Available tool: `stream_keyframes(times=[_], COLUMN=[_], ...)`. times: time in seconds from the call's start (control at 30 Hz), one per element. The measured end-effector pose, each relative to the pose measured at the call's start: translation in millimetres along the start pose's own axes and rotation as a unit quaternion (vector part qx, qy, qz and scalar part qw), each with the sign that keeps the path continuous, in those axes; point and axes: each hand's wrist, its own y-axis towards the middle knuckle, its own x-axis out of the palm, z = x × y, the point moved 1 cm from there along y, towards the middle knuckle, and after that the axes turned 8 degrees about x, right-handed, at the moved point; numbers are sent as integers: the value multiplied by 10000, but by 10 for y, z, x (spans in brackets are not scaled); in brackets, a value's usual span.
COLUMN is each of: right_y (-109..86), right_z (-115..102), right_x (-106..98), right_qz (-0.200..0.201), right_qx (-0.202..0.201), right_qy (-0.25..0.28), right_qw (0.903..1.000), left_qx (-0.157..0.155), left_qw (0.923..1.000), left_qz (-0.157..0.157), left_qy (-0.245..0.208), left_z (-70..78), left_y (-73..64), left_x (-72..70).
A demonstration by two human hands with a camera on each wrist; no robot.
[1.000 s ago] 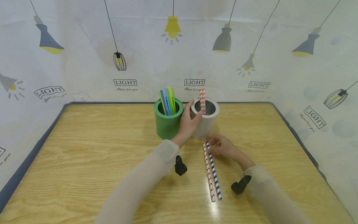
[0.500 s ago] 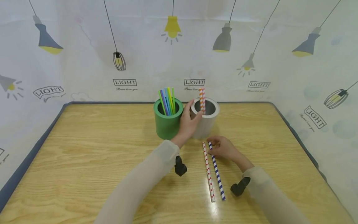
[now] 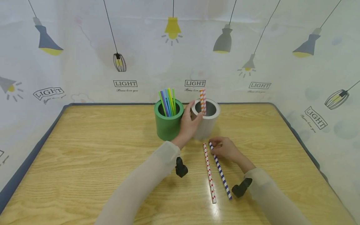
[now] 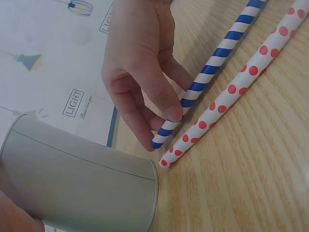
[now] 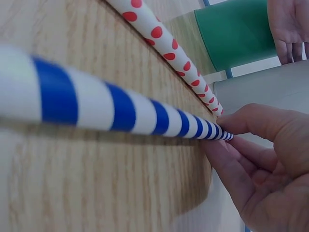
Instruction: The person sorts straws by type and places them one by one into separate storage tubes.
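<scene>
My left hand (image 3: pixel 189 125) holds the grey-white cylindrical holder (image 3: pixel 206 125) by its left side, with the thumb near the rim. An orange-striped and a pink-striped paper straw (image 3: pixel 204 101) stand inside that holder. My right hand (image 3: pixel 226 149) pinches the far end of a blue-and-white striped paper straw (image 4: pixel 210 70) between thumb and fingers. In the right wrist view the striped straw (image 5: pixel 140 113) runs from the fingertips toward the camera, its near part a little above the wood. Beside it a red-dotted white paper straw (image 3: pixel 209 173) lies on the table.
A green cylindrical holder (image 3: pixel 168 126) with several bright plastic straws (image 3: pixel 168 103) stands just left of the left hand. Behind the wooden table (image 3: pixel 98 162) rises a wall covering (image 3: pixel 152 56) printed with lamps.
The blue-striped straw's near end has swung to the right, away from the dotted straw. My right hand has closed its fingertips on its far end. The left hand stays on the grey-white holder.
</scene>
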Motion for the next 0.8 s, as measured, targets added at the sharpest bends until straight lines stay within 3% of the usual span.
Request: stream_keyframes(times=[0.2, 0.57, 0.8], right_y=[-15, -27, -45], right_z=[-40, -233, -536], right_x=[-72, -470, -698], right_qz=[207, 794, 1266], right_qx=[-80, -271, -498], right_qy=[-329, 342, 565], right_qw=[9992, 9959, 9891], left_qx=[30, -72, -83], left_qw=[10000, 10000, 9999], left_qz=[-17, -60, -55], left_qy=[22, 17, 34], left_z=[7, 4, 3], left_y=[-8, 4, 5], left_x=[-6, -8, -8])
